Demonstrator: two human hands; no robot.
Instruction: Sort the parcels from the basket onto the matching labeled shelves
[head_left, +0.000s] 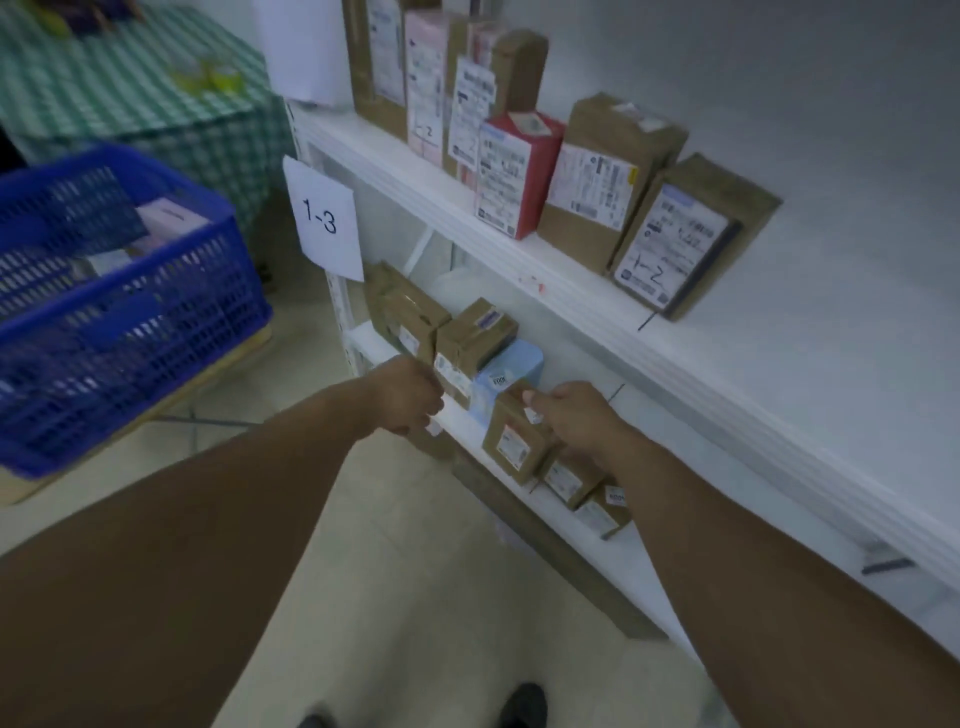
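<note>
My right hand (576, 418) grips the top of a small brown parcel (511, 441) that stands on the lower white shelf (467, 415), beside a light blue parcel (511, 376). My left hand (413, 397) is curled at the shelf's front edge, next to a brown parcel (470, 343); whether it holds anything is unclear. A paper label reading 1-3 (324, 221) hangs on the shelf post. The blue basket (119, 306) stands at the left with a few parcels inside.
The upper shelf (571, 291) carries several upright parcels, brown, red and pink. More small brown parcels (582, 491) line the lower shelf to the right. A table with a green checked cloth (130, 98) stands behind the basket. My shoes show on the tiled floor below.
</note>
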